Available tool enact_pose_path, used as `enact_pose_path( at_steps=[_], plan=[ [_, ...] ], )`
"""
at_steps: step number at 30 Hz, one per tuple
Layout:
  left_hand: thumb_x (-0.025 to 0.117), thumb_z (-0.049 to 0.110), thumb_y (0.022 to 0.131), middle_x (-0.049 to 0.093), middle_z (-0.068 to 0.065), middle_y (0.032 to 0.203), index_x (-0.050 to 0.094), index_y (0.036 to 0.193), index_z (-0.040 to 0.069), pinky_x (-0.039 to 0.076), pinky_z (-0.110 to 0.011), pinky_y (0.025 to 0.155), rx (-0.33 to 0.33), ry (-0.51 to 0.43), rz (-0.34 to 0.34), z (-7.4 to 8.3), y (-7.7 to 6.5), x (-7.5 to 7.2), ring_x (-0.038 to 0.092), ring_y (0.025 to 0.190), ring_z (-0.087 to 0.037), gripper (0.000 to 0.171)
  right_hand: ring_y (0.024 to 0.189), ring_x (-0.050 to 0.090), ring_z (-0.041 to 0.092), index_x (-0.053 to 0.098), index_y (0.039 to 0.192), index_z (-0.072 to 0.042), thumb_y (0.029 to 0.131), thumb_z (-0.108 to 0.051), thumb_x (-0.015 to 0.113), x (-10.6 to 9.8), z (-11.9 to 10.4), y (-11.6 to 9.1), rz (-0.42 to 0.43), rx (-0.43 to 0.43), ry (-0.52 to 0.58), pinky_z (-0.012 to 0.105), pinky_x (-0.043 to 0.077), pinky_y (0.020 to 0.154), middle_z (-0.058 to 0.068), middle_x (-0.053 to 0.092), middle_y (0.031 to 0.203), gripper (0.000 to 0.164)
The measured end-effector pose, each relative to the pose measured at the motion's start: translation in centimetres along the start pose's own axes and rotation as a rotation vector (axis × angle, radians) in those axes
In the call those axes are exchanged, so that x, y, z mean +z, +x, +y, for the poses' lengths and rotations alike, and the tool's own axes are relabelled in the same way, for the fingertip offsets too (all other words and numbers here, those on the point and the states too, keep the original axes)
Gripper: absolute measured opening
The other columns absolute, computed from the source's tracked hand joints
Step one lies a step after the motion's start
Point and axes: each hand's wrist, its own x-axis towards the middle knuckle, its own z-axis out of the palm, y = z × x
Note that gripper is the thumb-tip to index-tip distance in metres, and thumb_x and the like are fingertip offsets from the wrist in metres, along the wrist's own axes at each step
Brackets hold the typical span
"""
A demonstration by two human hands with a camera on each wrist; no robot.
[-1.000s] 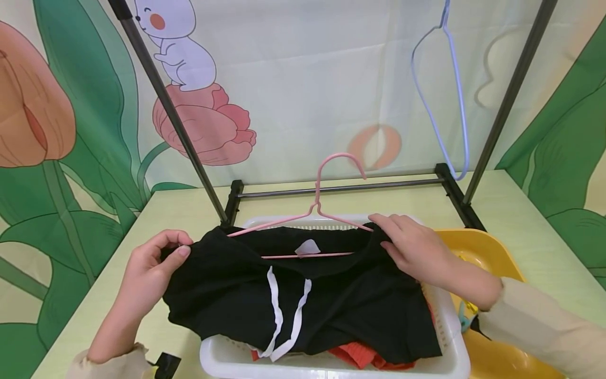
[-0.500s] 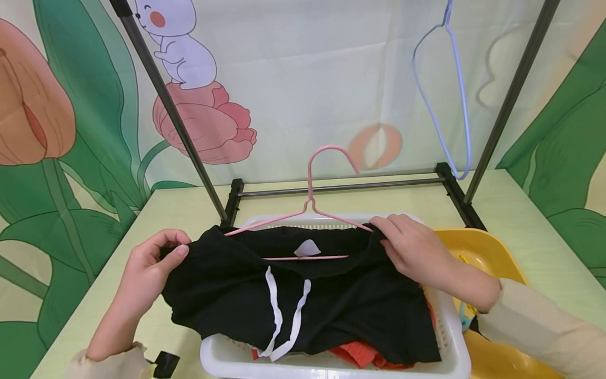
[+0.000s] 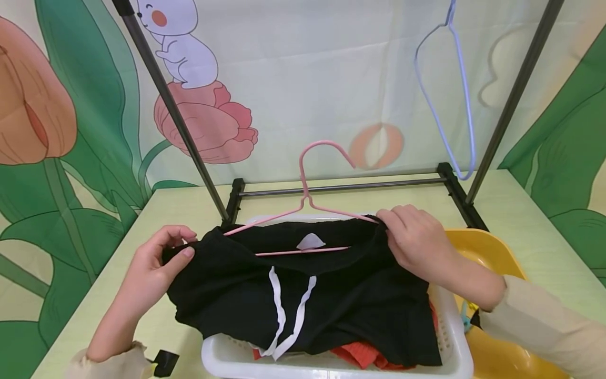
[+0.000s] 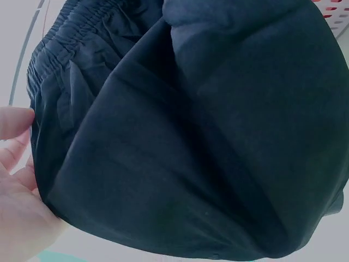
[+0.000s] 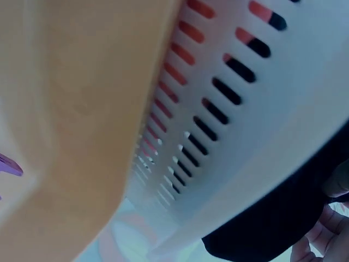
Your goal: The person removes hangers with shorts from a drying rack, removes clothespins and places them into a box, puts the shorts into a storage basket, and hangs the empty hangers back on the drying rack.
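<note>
A pair of black shorts (image 3: 331,295) with a white drawstring is spread over a white basket (image 3: 336,372). Inside its gathered waistband sits a pink hanger (image 3: 305,195), hook upward, its lower bar showing across the opening. My left hand (image 3: 153,263) pinches the left end of the waistband between thumb and fingers; the left wrist view shows the thumb (image 4: 16,123) at the edge of the black cloth. At the waistband's right end my right hand (image 3: 418,239) grips the cloth by the hanger's right shoulder. Its fingertips are partly hidden there.
Red cloth (image 3: 362,353) lies in the basket under the shorts. A yellow tub (image 3: 492,252) holding small items stands to the right. Behind rises a rack with dark poles (image 3: 516,100) and a low crossbar (image 3: 341,188). A blue hanger (image 3: 466,105) hangs at the right.
The pink hanger's hook has shifted left and slightly up. My right hand has risen a little with the waistband's right end. The left hand stays nearly in place, still pinching the cloth.
</note>
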Motion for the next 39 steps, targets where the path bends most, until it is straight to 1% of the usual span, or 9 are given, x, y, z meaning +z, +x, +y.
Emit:
enact_pose_path(
  at_steps=[5,9,12,15,20,27,30,34,39],
  plan=[
    [0.056,0.001,0.082,0.052,0.022,0.094,0.052,0.105,0.003,0.031,-0.013,0.077,0.043,0.036,-0.006,0.5,0.1,0.1,0.041,0.088,-0.001,0.023,0.066,0.05,0.025,0.052,0.097,0.002,0.086,-0.01,0.036,-0.2,-0.2,0.3,0.033,0.007,-0.029,0.035,0.043,0.053,0.011,0.053,0.076,0.023],
    [0.059,-0.002,0.079,0.055,0.008,0.096,0.052,0.107,0.003,0.032,-0.013,0.078,0.096,0.123,-0.01,0.8,0.4,0.5,0.042,0.089,0.0,0.029,0.066,0.051,0.026,0.052,0.097,0.001,0.086,-0.009,0.036,-0.6,-0.4,0.5,0.054,0.02,-0.031,0.036,0.044,0.054,0.011,0.053,0.076,0.022],
    [0.061,-0.004,0.077,0.057,-0.003,0.097,0.052,0.108,0.003,0.034,-0.014,0.077,0.163,0.202,-0.011,0.9,0.6,0.9,0.043,0.089,-0.003,0.033,0.066,0.05,0.026,0.052,0.097,0.001,0.085,-0.008,0.038,-0.8,-0.5,0.6,0.06,0.031,-0.028,0.036,0.043,0.055,0.011,0.053,0.075,0.021],
    [0.062,-0.007,0.074,0.059,-0.007,0.098,0.054,0.106,0.002,0.034,-0.013,0.077,0.239,0.257,0.003,1.1,0.9,1.2,0.046,0.087,-0.008,0.034,0.065,0.05,0.026,0.052,0.097,0.0,0.085,-0.008,0.039,-1.0,-0.6,0.6,0.068,0.038,-0.027,0.037,0.043,0.055,0.011,0.053,0.075,0.02],
    [0.065,-0.01,0.07,0.06,-0.008,0.096,0.056,0.102,0.001,0.035,-0.012,0.078,0.329,0.314,0.023,1.3,1.3,1.5,0.05,0.084,-0.014,0.035,0.066,0.051,0.026,0.053,0.098,0.0,0.087,-0.009,0.038,-1.3,-0.7,0.3,0.078,0.036,-0.015,0.037,0.044,0.055,0.011,0.054,0.076,0.02],
    [0.067,-0.01,0.068,0.061,-0.007,0.093,0.058,0.1,0.003,0.037,-0.019,0.075,0.444,0.37,0.032,2.1,1.9,1.7,0.051,0.081,-0.014,0.036,0.067,0.051,0.026,0.053,0.099,0.0,0.091,-0.015,0.03,-1.6,-0.7,0.0,0.071,0.027,-0.006,0.037,0.043,0.054,0.011,0.054,0.077,0.029],
    [0.067,-0.01,0.067,0.061,-0.006,0.091,0.058,0.099,0.003,0.038,-0.02,0.076,0.496,0.383,0.023,2.8,2.2,1.9,0.053,0.082,-0.014,0.036,0.066,0.051,0.026,0.053,0.099,0.001,0.09,-0.014,0.03,-1.7,-0.7,-0.1,0.067,0.018,-0.005,0.036,0.043,0.053,0.011,0.054,0.077,0.028],
    [0.066,-0.01,0.068,0.061,-0.004,0.09,0.058,0.099,0.004,0.04,-0.023,0.077,0.525,0.397,0.008,3.3,2.6,2.1,0.054,0.084,-0.014,0.035,0.067,0.051,0.026,0.053,0.099,0.001,0.089,-0.012,0.032,-1.8,-0.7,-0.1,0.065,0.017,-0.004,0.036,0.044,0.054,0.011,0.054,0.077,0.027],
    [0.064,-0.01,0.071,0.06,-0.004,0.09,0.057,0.1,0.005,0.041,-0.023,0.074,0.514,0.394,-0.004,4.1,3.1,2.4,0.054,0.083,-0.012,0.034,0.067,0.051,0.026,0.053,0.099,0.001,0.084,-0.007,0.041,-1.9,-0.8,-0.1,0.074,0.029,0.005,0.036,0.044,0.054,0.011,0.054,0.077,0.021]
  ],
)
